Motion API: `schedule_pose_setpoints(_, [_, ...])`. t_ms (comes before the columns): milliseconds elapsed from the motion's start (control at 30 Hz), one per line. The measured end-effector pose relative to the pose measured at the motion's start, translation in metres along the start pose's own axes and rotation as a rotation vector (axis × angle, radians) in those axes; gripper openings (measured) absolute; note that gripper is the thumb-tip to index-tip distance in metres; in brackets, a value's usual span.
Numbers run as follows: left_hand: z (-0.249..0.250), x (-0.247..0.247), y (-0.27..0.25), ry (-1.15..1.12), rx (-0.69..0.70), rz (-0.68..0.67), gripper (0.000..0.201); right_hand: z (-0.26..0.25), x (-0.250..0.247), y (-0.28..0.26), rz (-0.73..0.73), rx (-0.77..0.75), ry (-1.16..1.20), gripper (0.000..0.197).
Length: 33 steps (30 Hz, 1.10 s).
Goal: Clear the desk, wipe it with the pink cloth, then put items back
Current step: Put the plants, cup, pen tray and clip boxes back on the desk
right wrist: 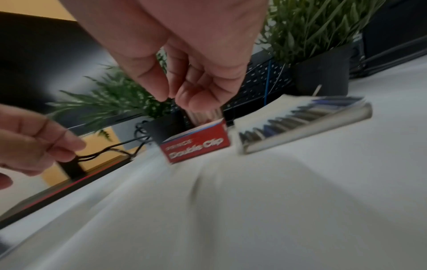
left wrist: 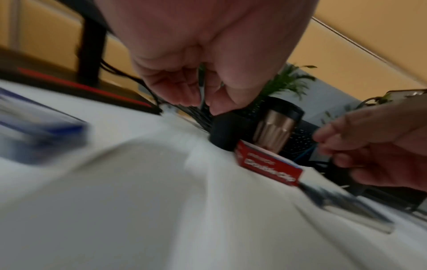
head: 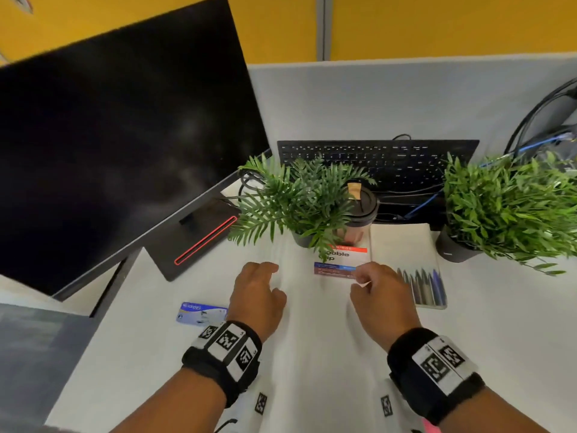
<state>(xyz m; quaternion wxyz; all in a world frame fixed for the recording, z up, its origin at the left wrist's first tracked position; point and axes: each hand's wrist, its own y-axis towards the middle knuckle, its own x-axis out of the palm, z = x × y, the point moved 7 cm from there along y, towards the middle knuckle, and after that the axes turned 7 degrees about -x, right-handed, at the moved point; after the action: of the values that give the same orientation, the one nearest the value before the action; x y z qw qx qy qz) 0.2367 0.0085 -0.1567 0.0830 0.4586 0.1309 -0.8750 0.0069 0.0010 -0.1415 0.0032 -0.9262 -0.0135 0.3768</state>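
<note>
Both hands hover low over the white desk (head: 140, 339), fingers loosely curled, and I see nothing held in either. My left hand (head: 265, 281) is left of the red Double Clip box (head: 342, 260). My right hand (head: 363, 278) is just in front of that box, thumb and forefinger close together (right wrist: 172, 98). A small pink patch (head: 432, 429), maybe the cloth, shows at the bottom edge by my right forearm. The wrist views are motion-blurred. The white surface under the hands shows soft creases.
A black monitor (head: 118, 135) fills the left. At the back stand a keyboard (head: 390, 160), two potted plants (head: 296, 198) (head: 505, 207) and a lidded travel mug (head: 362, 207). A pen box (head: 424, 285) and white pad (head: 402, 245) lie right. A blue box (head: 201, 312) lies left.
</note>
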Motion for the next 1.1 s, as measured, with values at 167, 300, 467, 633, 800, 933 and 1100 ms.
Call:
schedule_pose_setpoints(167, [-0.121, -0.071, -0.003, 0.242, -0.253, 0.039, 0.045, -0.045, 0.078, -0.041, -0.329, -0.164, 0.030, 0.019])
schedule_pose_setpoints(300, [-0.159, -0.073, -0.009, 0.228, -0.217, -0.106, 0.057, -0.079, 0.125, -0.065, -0.531, -0.259, -0.014, 0.038])
schedule_pose_setpoints(467, [-0.136, -0.047, -0.011, 0.199, -0.057, -0.107, 0.046, -0.090, 0.146, -0.083, -0.636, -0.321, -0.152, 0.059])
schedule_pose_setpoints(633, [-0.073, 0.011, -0.007, 0.139, 0.084, -0.179, 0.047, -0.060, 0.112, -0.077, -0.526, -0.215, -0.280, 0.067])
schedule_pose_setpoints(800, [-0.016, 0.049, 0.006, 0.116, 0.120, -0.246, 0.050, -0.026, 0.076, -0.065, -0.442, -0.140, -0.384, 0.067])
schedule_pose_setpoints(933, [0.014, 0.066, 0.006, 0.126, 0.145, -0.265, 0.051, -0.002, 0.056, -0.056, -0.396, -0.086, -0.412, 0.065])
schedule_pose_setpoints(1100, [0.031, 0.080, -0.006, 0.139, 0.214, -0.296, 0.051, 0.017, 0.042, -0.047, -0.355, -0.076, -0.399, 0.067])
